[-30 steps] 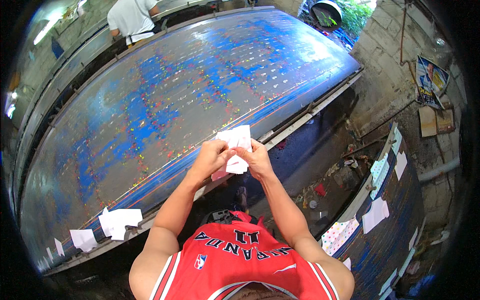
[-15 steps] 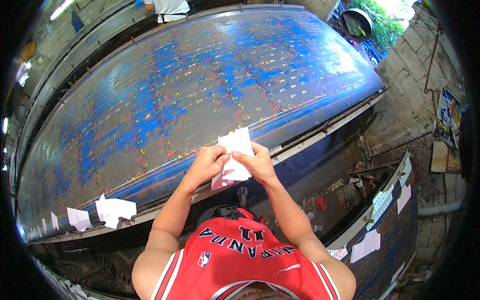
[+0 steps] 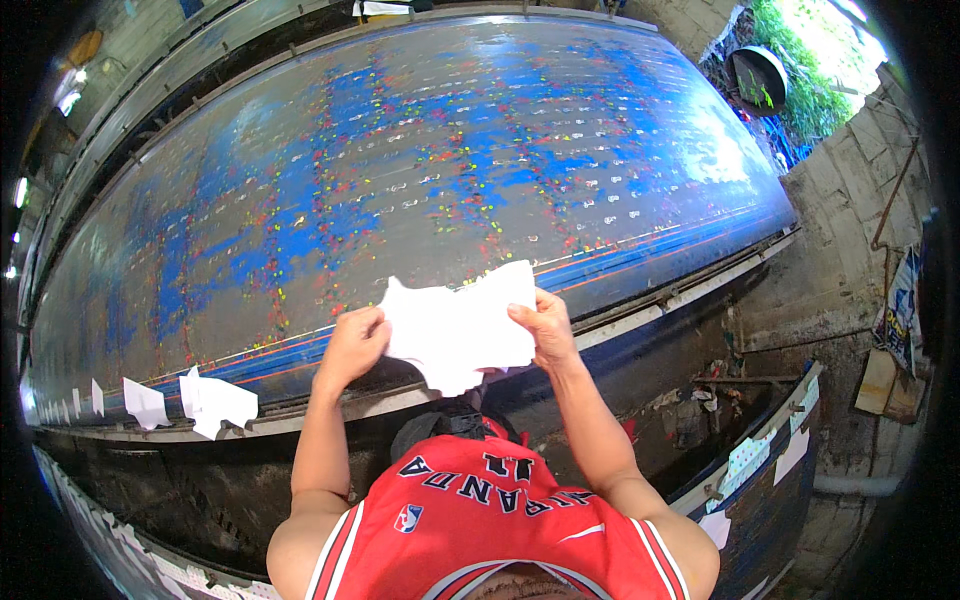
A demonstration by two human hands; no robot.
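Now, white fabric piece [image 3: 460, 325]: spread open between the left hand [image 3: 353, 347] and the right hand [image 3: 548, 330], over the near edge of the long table [image 3: 420, 240]; its outline is irregular, with a pointed corner just above the left fingers.
Left fingers: curled together, thumb included, pinching the fabric's left edge.
Right fingers: thumb laid over the front of the right edge, the others behind, closed on the fabric.
Table surface: beyond the fingers and far out to both sides, gray with blue stains and red and yellow specks.
White cut pieces [image 3: 222, 402]: along the table's near edge, left of the left fingers and lower; smaller ones run farther left.
Second table [image 3: 775, 510]: well to the lower right of the right fingers, a dotted pale piece [image 3: 750, 455] at its edge.
Green plants [image 3: 805, 75]: far beyond the right fingers, to their upper right.
Red jersey [image 3: 500, 510]: below the fingers, on the wearer's body.
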